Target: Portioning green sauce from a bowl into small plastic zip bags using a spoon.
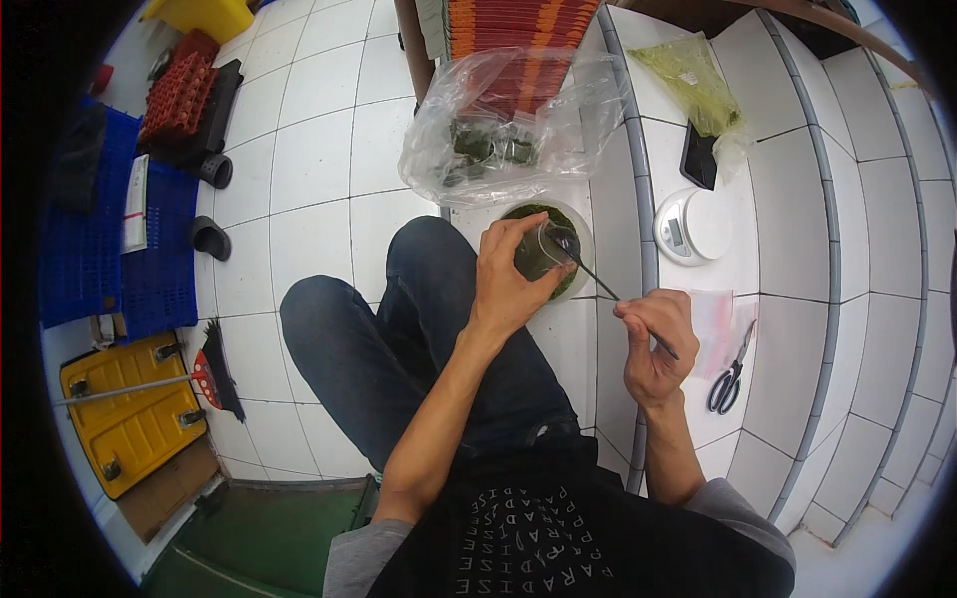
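Between thumb and fingers, my left hand (507,265) grips a small clear plastic bag or cup (533,253); which of the two I cannot tell. It is held over a round whitish tub (587,224) of green material (567,288) that looks like wet aquatic plants. My right hand (658,344) pinches the thin handle of a dark spoon (598,282). The spoon's bowl is at the mouth of the clear container. Behind the tub lies a large clear plastic bag (576,161) holding several small packs of green material (475,142).
On the tiled ledge at right are a white kitchen scale (706,228), a black phone (699,157), a yellowish plastic bag (688,82), clear zip bags (714,329) and scissors (725,385). Red-orange stacked trays (523,45) stand ahead. Blue crates (161,247) and a broom (213,377) are at left.
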{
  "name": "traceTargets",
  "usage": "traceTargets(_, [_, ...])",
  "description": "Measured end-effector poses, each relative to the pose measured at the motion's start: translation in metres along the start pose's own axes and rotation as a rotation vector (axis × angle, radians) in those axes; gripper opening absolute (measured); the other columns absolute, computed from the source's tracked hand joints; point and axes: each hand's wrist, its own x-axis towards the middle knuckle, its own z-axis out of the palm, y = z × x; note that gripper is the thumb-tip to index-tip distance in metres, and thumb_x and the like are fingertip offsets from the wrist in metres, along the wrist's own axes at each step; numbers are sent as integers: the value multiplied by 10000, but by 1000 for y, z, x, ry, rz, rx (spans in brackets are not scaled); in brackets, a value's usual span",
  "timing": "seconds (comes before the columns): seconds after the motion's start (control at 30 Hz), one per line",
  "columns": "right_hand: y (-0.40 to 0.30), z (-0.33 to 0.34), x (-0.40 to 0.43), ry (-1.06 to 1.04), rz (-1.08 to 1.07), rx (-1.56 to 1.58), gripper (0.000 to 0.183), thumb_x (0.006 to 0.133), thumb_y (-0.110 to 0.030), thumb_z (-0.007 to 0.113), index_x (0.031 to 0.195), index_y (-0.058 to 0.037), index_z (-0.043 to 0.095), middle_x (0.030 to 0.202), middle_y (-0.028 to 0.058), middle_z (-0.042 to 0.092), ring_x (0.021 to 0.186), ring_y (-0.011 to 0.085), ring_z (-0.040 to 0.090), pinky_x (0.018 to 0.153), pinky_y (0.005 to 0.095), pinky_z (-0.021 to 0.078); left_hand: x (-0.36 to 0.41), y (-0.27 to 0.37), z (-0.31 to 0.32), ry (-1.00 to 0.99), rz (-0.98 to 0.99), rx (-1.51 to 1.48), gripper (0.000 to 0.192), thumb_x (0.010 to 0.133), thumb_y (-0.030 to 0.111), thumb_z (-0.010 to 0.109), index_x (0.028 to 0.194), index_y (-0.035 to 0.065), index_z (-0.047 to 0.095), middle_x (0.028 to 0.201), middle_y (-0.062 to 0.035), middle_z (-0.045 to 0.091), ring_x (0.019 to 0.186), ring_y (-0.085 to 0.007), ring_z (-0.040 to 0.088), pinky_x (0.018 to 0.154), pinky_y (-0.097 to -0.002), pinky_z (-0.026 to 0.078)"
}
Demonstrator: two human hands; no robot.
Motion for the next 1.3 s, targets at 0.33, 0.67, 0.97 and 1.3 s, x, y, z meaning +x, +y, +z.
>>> traceTargets(0.33, [9,2,-5,346,435,267,164,1005,-56,565,963,61,671,849,116,691,815,172,610,770,300,498,-14,-17,-2,45,-3,-139,627,707,108,901,1256,52,604,1251,-91,547,1147,-214,596,904,-361,575])
traceTargets(0.67, [20,47,-54,139,825,-205,600,840,-276,839,1251,65,565,941,73,584,880,105,530,740,249,412,-18,-24,-11,109,171,-92,625,694,62,905,1238,41,597,1236,-119,529,1116,-212,603,923,-336,562])
traceTargets(0.97, [12,48,13,-219,179,30,189,821,-71,781,1004,-42,747,983,105,656,922,247,586,807,338,469,-21,-6,-15,33,-17,-318,534,687,106,904,1154,23,657,1098,-84,632,1017,-185,625,885,-318,531])
traceTargets(1.3, [7,38,17,-255,359,224,277,852,11,723,1128,-23,728,873,85,682,812,181,586,778,309,464,-21,-12,-44,-248,-320,-697,187,939,118,722,1061,-24,736,956,-68,733,921,-118,677,838,-245,541])
